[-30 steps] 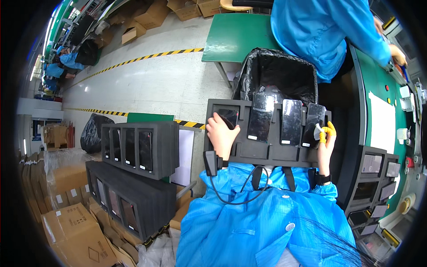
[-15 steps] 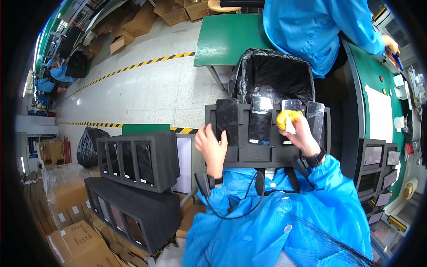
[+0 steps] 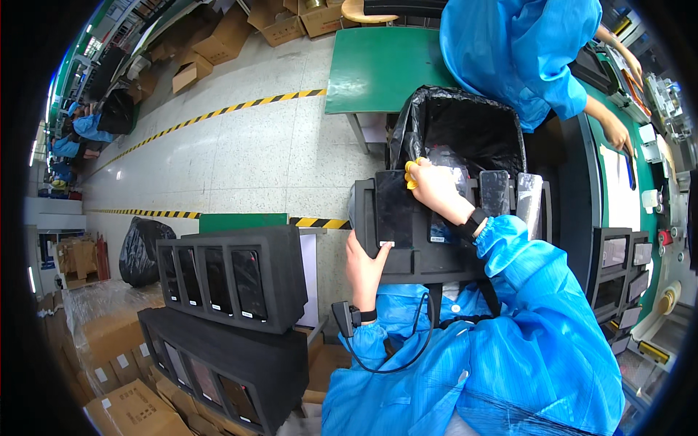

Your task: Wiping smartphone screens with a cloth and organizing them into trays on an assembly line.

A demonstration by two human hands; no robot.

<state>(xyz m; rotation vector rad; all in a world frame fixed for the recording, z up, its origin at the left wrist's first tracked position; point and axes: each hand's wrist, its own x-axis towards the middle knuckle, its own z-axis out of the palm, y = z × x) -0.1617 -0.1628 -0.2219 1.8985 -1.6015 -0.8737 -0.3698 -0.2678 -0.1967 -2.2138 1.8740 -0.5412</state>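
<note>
A black foam tray [image 3: 465,273] lies in front of me with several dark, phone-shaped panels in its slots. My left hand [image 3: 366,270] is at the tray's near left corner, fingers stretched along its side. Its thumb touches the lower end of the leftmost panel [image 3: 395,207], beside a white label. My right hand [image 3: 438,190] is closed at that panel's upper right edge, with yellow covers like finger cots [image 3: 412,174] at the fingertips. What the fingers pinch is hidden. Partly under my right forearm lies a second panel [image 3: 438,229]; two more panels [image 3: 494,192] sit to the right.
Beyond the tray stands a bin lined with a black bag [image 3: 476,131]. Two stacks of foam trays [image 3: 280,291] holding panels stand at the left, above cardboard boxes [image 3: 134,407]. A co-worker in blue [image 3: 516,58] reaches over a green bench [image 3: 592,102] at the far right.
My right hand has moved left from the third panel to the leftmost one. My left hand has come down to the tray's near left corner. The co-worker's arm has reached further over the bench.
</note>
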